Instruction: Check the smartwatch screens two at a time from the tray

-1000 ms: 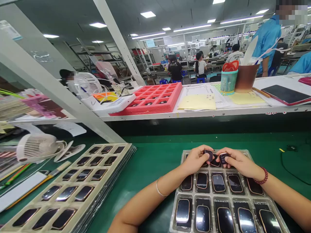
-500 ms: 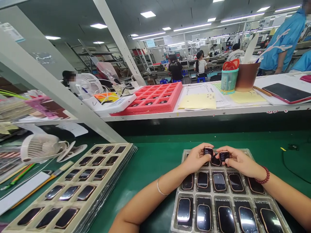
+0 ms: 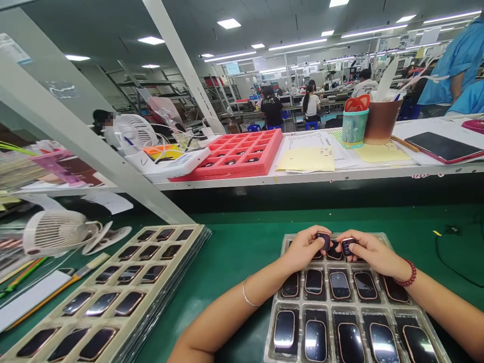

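My left hand pinches a small dark watch face between thumb and fingers, its screen tilted. Close beside it, my right hand holds a second watch face, which shows faint text. Both hands are above the back row of a clear plastic tray. Dark watch faces with gold rims lie in the tray's compartments, such as the one in the front row. My hands cover part of the back row.
A stack of cream trays with more watch faces stands left. Beyond it are a white fan and a brush. A shelf edge crosses behind, bearing a red foam tray, cups and a tablet. A cable lies right.
Both held watch faces have turned slightly, and the text on the left one no longer shows clearly. The view has shifted a little; the person in blue at the right has moved.
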Demonstrator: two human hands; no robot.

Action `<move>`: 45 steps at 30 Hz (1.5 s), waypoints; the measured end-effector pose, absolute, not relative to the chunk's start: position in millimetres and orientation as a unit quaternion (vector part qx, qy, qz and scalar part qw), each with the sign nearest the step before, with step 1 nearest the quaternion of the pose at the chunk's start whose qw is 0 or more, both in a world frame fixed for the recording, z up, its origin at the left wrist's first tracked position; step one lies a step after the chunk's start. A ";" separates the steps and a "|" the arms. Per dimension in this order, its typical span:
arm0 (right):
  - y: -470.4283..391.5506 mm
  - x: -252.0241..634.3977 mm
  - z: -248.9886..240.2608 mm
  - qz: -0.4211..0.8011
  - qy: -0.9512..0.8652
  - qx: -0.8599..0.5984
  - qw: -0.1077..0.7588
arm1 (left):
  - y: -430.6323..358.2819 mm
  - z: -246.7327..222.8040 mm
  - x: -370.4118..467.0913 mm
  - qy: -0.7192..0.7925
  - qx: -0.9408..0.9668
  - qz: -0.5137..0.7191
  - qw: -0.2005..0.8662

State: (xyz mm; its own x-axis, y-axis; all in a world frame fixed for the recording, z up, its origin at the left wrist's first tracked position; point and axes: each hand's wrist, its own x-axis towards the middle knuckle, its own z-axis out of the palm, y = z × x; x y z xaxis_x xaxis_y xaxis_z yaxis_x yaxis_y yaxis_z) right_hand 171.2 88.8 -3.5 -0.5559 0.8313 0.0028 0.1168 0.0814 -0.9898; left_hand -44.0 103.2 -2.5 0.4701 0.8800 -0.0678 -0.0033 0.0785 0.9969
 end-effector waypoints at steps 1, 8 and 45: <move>89.0 171.5 -4.0 0.578 -0.667 -0.355 0.309 | 103.2 -2.3 -44.1 0.380 0.582 0.348 0.629; 88.9 170.9 -3.7 0.578 -0.666 -0.353 0.313 | 102.5 -0.8 -43.6 0.383 0.585 0.343 0.628; 87.8 170.5 -5.0 0.557 -0.676 -0.364 0.317 | 102.4 -2.3 -43.6 0.359 0.589 0.373 0.620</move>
